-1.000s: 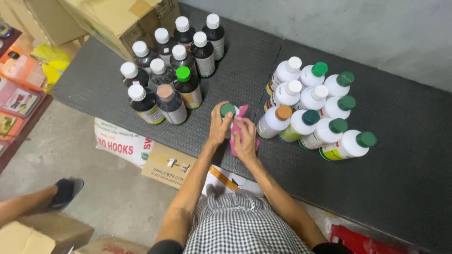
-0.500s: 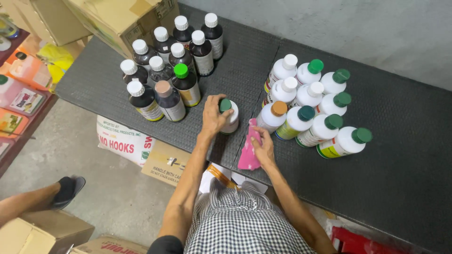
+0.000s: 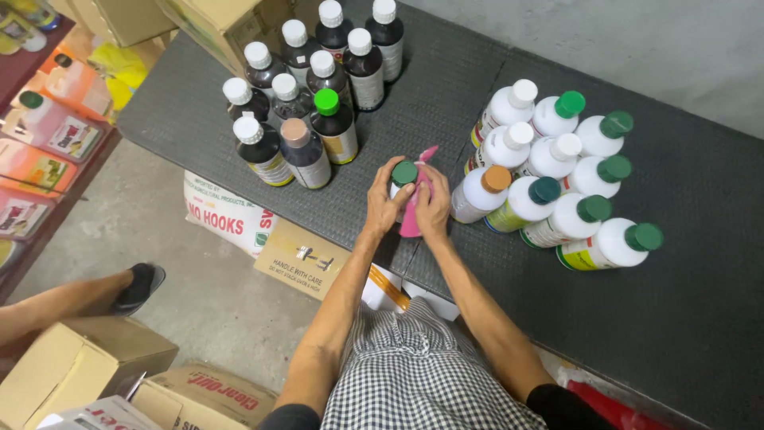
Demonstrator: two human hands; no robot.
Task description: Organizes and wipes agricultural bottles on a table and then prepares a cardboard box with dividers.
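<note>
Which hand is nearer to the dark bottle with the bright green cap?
Left. The left hand grips a white bottle just below the green-capped dark bottle; the right hand, on the pink cloth, lies farther away.

Dark textured surface (image 3: pixel 446 103). On it: cluster of dark bottles (image 3: pixel 318 95) toward the left, mostly white-capped, one green; group of white bottles (image 3: pixel 557 175) on the right, caps green, white, one orange.

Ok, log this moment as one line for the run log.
left hand: holds white green-capped plastic bottle | right hand: presses pink cloth against it | dark ribbed table: dark bottles left, white bottles right
</note>
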